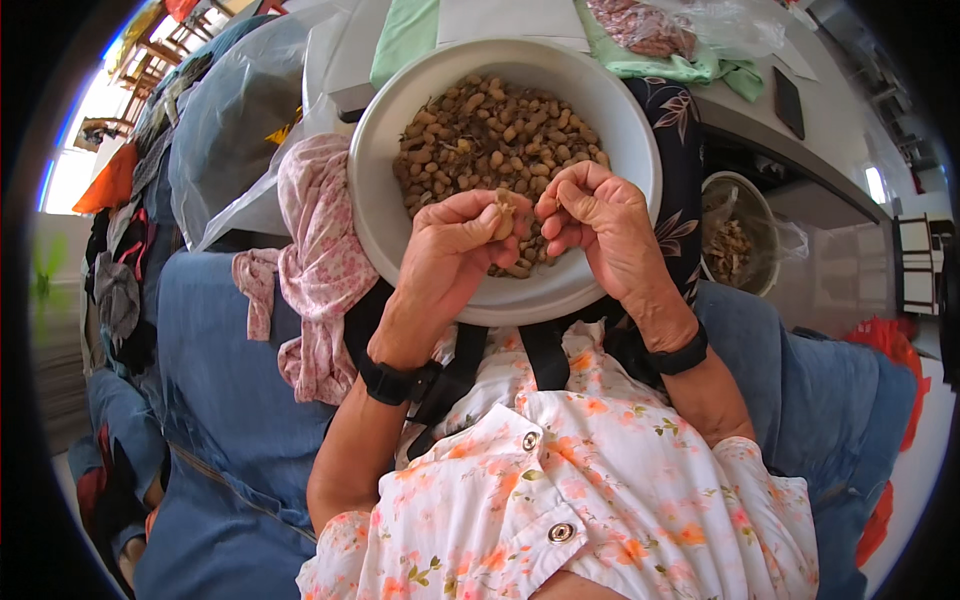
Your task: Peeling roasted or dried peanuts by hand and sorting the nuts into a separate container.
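A large white plastic basin (630, 150) rests before me, heaped with unshelled peanuts (487, 135), some with bits of stem. Over its near part, my left hand (461, 232) pinches a peanut pod (503, 215) between thumb and fingers. Close beside it, my right hand (596, 217) has thumb and index finger pressed together, with a tiny pale bit at their tips too small to name. The two hands do not touch. Both wrists wear black bands.
To the right, a lined bin (772, 262) holds peanut shells (727, 251). A phone (788, 103) and a plastic bag of reddish kernels (645, 28) lie on the table (832, 112). Pink floral cloth (322, 225) lies left of the basin, beside a clear plastic bag (225, 142).
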`<state>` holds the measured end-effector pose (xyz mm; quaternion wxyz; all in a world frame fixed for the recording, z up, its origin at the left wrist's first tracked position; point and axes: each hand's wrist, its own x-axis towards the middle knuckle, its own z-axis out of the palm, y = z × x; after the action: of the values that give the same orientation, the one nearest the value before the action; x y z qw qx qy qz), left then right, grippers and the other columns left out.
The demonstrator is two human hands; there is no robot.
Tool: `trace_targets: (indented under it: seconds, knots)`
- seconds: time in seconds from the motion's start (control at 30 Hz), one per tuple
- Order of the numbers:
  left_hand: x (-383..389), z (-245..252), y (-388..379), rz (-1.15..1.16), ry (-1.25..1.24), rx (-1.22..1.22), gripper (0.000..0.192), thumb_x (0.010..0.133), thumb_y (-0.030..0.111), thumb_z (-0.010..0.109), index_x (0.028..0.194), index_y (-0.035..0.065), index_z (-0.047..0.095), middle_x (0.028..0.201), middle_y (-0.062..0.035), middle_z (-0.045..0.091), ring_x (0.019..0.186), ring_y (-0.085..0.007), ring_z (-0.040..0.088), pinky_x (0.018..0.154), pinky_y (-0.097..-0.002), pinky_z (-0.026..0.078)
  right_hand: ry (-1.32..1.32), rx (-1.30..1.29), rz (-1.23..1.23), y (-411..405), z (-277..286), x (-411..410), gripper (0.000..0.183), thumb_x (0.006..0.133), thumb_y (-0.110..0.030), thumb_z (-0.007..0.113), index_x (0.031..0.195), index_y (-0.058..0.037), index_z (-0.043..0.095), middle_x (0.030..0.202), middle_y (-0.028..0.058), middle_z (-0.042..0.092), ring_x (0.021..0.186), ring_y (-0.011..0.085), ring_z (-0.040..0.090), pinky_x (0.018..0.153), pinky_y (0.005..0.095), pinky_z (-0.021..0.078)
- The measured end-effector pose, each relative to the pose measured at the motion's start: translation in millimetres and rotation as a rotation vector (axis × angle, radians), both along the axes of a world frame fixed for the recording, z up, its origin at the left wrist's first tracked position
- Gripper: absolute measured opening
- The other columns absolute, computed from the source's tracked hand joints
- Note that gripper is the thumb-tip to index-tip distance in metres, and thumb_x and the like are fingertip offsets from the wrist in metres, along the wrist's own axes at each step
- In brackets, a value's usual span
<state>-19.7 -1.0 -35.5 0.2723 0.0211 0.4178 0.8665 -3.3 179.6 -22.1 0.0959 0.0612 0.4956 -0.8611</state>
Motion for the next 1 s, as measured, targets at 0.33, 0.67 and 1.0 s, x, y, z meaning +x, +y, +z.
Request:
trace_targets:
  seconds: [0.33, 0.67, 1.0]
  knots:
    - [-0.1, -6.1, -11.3, 0.018, 0.066, 0.011, 0.025, 0.086, 0.010, 0.061, 0.104, -0.0068, 0.059, 0.086, -0.0091, 0.061, 0.067, -0.0116, 0.052, 0.053, -0.0209, 0.040, 0.147, 0.318, -0.283, 81.2, 20.0, 7.3, 0.017, 0.090, -0.013, 0.057, 0.098, 0.0010, 0.062, 0.072, 0.0018, 0.060, 0.055, 0.0049, 0.055, 0.049, 0.0194, 0.0493]
    - [0.6, -1.6, -12.4, 0.067, 0.030, -0.018, 0.018, 0.086, 0.009, 0.061, 0.100, -0.0032, 0.060, 0.084, -0.0091, 0.060, 0.066, -0.0118, 0.052, 0.050, -0.0208, 0.040, -0.185, 1.138, -0.639, 245.5, -31.9, 21.6, 0.023, 0.085, -0.011, 0.056, 0.101, 0.0028, 0.062, 0.080, 0.0129, 0.064, 0.066, 0.0186, 0.062, 0.057, 0.0302, 0.0523]
    - [0.6, 20.3, -11.7, 0.112, 0.050, -0.059, 0.016, 0.085, 0.004, 0.060, 0.097, -0.0053, 0.063, 0.081, -0.0125, 0.064, 0.063, -0.0125, 0.057, 0.053, -0.0234, 0.044, 0.112, 0.506, -0.321, 166.4, 26.3, 30.2, 0.041, 0.090, -0.026, 0.056, 0.114, 0.0074, 0.055, 0.109, 0.0175, 0.061, 0.099, 0.0214, 0.060, 0.087, 0.0321, 0.0484]
